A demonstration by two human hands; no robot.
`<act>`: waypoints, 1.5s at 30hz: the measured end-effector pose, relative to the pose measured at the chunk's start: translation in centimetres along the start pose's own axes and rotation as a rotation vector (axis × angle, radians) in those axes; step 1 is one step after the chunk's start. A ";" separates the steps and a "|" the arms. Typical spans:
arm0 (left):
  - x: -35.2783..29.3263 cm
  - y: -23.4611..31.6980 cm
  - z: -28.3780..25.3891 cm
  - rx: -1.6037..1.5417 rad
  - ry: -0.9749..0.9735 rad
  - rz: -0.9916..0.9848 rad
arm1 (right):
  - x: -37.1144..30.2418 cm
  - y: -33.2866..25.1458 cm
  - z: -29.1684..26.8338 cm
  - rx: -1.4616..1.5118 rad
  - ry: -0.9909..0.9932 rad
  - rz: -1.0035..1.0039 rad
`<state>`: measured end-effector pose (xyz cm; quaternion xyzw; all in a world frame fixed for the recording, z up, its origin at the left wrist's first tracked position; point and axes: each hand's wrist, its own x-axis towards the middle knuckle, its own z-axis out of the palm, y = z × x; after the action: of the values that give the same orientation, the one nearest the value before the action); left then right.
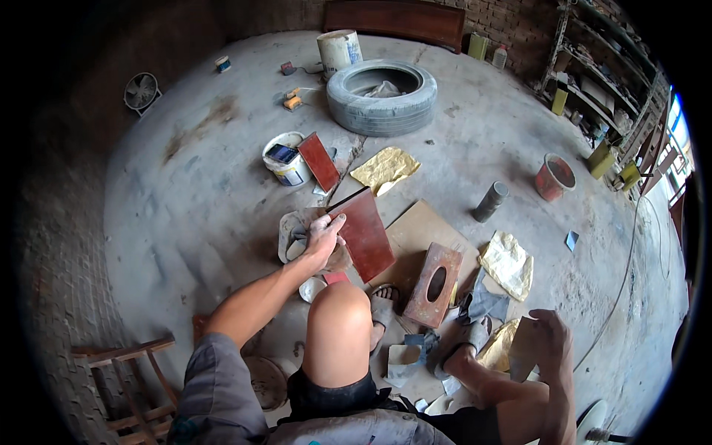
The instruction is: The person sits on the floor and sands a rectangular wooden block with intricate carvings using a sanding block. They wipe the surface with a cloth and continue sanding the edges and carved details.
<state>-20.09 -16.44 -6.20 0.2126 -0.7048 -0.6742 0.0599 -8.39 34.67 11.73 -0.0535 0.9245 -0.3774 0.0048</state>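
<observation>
My left hand is closed on the edge of a flat reddish-brown wooden panel, thumb on its face. The panel is tilted in front of my left knee. At the lower right, my right hand grips a flat, stiff-looking grey-brown sheet; I cannot tell whether it is sandpaper or a scraper. Between my feet stands a worn reddish-brown box with an oval hole, like a tissue box. Just beyond my left hand is a dusty square tub, partly hidden by the arm.
Cardboard and crumpled yellow sheets lie ahead. A white bucket carries a phone, with a red panel against it. Farther off is a tyre. A grey cylinder and red bucket stand right; a wooden stool left.
</observation>
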 end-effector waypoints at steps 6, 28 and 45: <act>2.2 -3.7 1.7 -0.028 0.051 -0.044 | 1.3 -1.1 0.2 0.063 -0.093 0.006; -1.1 -13.8 4.6 -0.053 0.381 -0.018 | 2.2 1.3 0.5 0.249 -0.161 0.125; -5.2 -19.1 9.0 -0.070 0.209 -0.191 | -1.1 14.8 -5.0 0.291 0.770 0.349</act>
<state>-14.53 -6.19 -24.58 0.3455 -0.6472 -0.6752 0.0757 -9.00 48.78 4.95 0.2489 0.7915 -0.4893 -0.2686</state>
